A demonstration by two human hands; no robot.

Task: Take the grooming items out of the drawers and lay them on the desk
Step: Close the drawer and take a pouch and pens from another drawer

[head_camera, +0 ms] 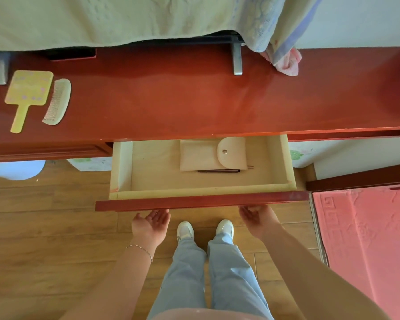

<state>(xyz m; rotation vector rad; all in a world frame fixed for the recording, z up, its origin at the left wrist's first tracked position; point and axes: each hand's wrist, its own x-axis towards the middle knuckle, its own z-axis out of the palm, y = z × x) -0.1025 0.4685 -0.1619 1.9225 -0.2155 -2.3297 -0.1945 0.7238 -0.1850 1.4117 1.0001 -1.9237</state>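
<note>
Both palms face up beneath the red front panel of the drawer [201, 200], lower centre of the frame: my left hand [150, 224] under its left half, my right hand [258, 219] under its right half. Fingers of both are loosely extended, with the tips hidden behind the panel's lower edge; neither hand grips any grooming item. Whether the fingertips touch the underside of the panel cannot be determined.

Drawer stands pulled out at centre frame, its pale lining exposed. Inside, toward the back and slightly right of centre, lies a cream pouch [211, 154] with a rounded snap flap. A dark slim pencil-like item [218, 171] lies just beside the pouch's near edge, and a thin metal tip [250, 167] protrudes at the pouch's right corner. These items lie above both hands in the frame, between them horizontally, apart from them.

On the desk [194, 100], upper left of the frame, a yellow hand mirror [28, 91] lies face down with a pale comb [58, 102] just beside it on its right. Both are well apart from either hand.
</note>
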